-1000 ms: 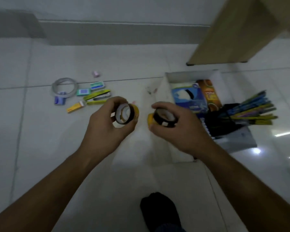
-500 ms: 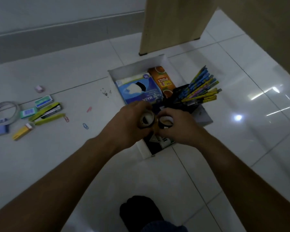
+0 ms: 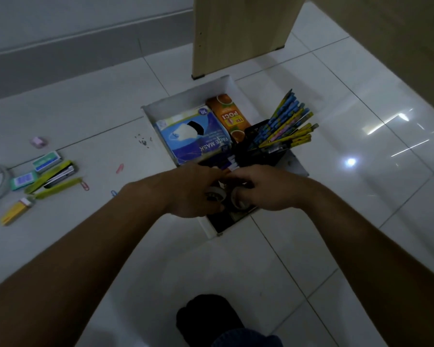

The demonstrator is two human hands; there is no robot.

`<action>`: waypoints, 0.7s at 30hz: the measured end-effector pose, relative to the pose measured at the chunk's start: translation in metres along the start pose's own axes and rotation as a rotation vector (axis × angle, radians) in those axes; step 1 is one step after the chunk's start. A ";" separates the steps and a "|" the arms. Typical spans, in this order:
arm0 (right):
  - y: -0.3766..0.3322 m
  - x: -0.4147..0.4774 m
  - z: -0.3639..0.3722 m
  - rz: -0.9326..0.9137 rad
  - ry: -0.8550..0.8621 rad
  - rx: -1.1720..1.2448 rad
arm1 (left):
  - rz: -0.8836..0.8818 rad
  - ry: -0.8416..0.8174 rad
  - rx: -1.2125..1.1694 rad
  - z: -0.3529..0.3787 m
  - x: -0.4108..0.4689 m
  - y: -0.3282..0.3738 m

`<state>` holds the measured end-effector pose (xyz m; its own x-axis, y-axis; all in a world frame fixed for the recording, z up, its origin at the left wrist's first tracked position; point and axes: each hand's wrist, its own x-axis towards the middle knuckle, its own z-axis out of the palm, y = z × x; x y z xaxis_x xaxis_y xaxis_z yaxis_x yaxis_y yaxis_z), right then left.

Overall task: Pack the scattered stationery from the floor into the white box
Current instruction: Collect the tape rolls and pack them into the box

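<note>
Head view: both hands meet over the near end of the white box [image 3: 186, 100], which sits on the floor [image 3: 336, 196] just in front of a wooden panel [image 3: 236, 33]. The left hand [image 3: 193, 191] curls its fingers round a roll of tape [image 3: 216, 196]; the right hand [image 3: 268, 189] grips a second roll [image 3: 239, 201]. The two rolls sit side by side, low between the box's walls. At the box's far end lie a blue face mask carton [image 3: 193, 136] and an orange tea carton [image 3: 229, 116], and along its right wall a black holder [image 3: 258, 149] holds a bundle of pencils [image 3: 286, 121]. Well to the left on the floor lie a green stapler [image 3: 53, 174], small staple boxes [image 3: 47, 160], a yellow item [image 3: 14, 212], a pink eraser [image 3: 38, 142] and scattered paper clips [image 3: 120, 168].
</note>
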<state>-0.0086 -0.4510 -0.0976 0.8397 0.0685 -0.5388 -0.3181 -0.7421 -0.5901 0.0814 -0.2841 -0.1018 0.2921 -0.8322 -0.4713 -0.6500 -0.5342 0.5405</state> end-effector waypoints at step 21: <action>0.001 0.001 0.019 -0.031 0.000 -0.012 | -0.066 0.136 0.073 0.000 0.000 -0.008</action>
<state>-0.0162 -0.4390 -0.1104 0.8488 0.0918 -0.5206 -0.2867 -0.7476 -0.5991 0.0866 -0.2798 -0.1060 0.4253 -0.8105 -0.4028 -0.6737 -0.5807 0.4570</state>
